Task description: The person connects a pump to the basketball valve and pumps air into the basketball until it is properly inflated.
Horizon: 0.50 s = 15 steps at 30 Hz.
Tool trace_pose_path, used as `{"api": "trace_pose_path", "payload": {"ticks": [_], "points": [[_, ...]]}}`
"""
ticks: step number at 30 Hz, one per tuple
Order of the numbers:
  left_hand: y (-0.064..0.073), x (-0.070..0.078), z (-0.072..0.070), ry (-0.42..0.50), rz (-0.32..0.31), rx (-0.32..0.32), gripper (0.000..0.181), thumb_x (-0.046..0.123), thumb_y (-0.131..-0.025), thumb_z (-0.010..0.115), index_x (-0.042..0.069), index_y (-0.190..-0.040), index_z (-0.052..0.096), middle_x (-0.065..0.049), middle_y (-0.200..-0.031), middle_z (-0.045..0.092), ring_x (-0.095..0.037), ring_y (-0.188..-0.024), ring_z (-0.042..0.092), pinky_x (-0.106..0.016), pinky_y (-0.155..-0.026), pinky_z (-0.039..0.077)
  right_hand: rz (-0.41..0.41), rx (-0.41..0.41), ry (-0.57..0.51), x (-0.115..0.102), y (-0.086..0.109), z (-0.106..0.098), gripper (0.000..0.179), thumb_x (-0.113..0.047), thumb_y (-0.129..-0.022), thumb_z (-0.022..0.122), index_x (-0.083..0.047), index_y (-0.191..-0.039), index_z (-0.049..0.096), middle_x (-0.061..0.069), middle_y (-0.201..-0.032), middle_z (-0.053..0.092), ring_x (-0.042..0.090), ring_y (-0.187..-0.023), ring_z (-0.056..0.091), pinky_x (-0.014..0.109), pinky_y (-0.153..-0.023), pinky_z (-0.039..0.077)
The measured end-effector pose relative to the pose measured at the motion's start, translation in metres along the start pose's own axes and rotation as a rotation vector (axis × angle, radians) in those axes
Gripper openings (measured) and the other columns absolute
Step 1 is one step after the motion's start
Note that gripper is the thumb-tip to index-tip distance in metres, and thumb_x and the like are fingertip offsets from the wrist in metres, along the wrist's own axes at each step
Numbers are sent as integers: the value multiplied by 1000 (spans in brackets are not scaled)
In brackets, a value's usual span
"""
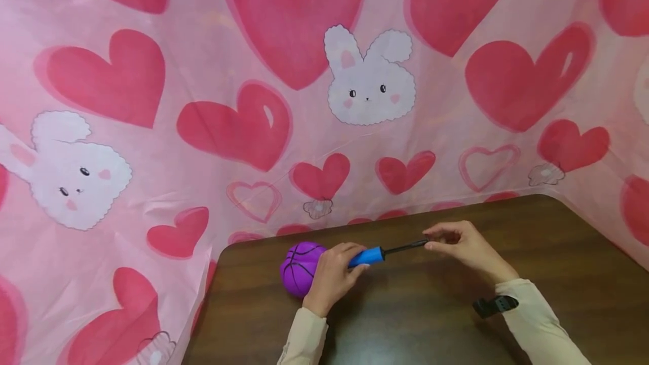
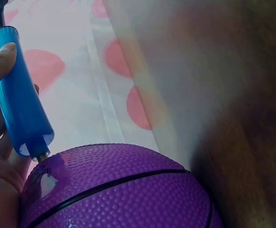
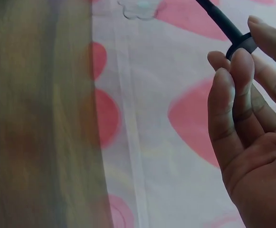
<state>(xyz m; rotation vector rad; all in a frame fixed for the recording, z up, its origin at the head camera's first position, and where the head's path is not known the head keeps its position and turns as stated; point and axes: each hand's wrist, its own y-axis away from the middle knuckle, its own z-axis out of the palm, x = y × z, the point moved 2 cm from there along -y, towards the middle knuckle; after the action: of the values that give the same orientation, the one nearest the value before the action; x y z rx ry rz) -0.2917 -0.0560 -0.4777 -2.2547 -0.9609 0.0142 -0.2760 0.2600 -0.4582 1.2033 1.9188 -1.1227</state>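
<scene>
A small purple basketball (image 1: 295,276) with black lines lies on the table at the left. My left hand (image 1: 332,274) is beside it and grips the blue barrel of a hand pump (image 1: 369,256). In the left wrist view, the thumb and fingers wrap the barrel, and the metal tip (image 2: 42,156) meets the ball's surface. To the right, my right hand (image 1: 469,248) pinches the pump's black end handle (image 3: 243,43) between thumb and fingertips. The thin black rod (image 1: 405,246) is drawn well out of the barrel.
The brown wooden table (image 1: 431,314) has rounded corners. Close behind it hangs a pink sheet (image 1: 314,134) printed with hearts and rabbit faces, which also covers both sides. A black watch (image 1: 496,306) is on the right wrist, over a light sleeve (image 1: 537,311).
</scene>
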Motion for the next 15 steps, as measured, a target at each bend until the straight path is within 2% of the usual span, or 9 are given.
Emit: {"api": "trace_pose_path", "payload": {"ticks": [3, 9, 15], "points": [[-2, 0, 0, -6, 3, 9, 31, 26, -84, 89, 15, -112, 79, 3, -109, 79, -13, -99, 75, -33, -88, 62, -5, -3, 0, -1, -4, 10, 23, -11, -91, 80, -6, -114, 77, -6, -87, 77, 17, -69, 65, 30, -61, 59], [-4, 3, 1, -15, 25, -4, 32, 26, -85, 88, 14, -113, 78, 2, -110, 79, -14, -99, 75, -33, -88, 62, 4, 3, -41, 2, -3, 33, 29, -13, -91, 81, -3, -118, 77, 10, -97, 81, 24, -68, 69, 35, -62, 63], [-2, 5, 3, -44, 26, -16, 33, 27, -84, 89, 15, -113, 79, 3, -109, 79, -13, -98, 75, -32, -86, 62, -44, 44, -44, 1, -4, 59, 30, -12, -88, 83, -3, -116, 79, 16, -100, 80, 13, -61, 64, 36, -55, 61]]}}
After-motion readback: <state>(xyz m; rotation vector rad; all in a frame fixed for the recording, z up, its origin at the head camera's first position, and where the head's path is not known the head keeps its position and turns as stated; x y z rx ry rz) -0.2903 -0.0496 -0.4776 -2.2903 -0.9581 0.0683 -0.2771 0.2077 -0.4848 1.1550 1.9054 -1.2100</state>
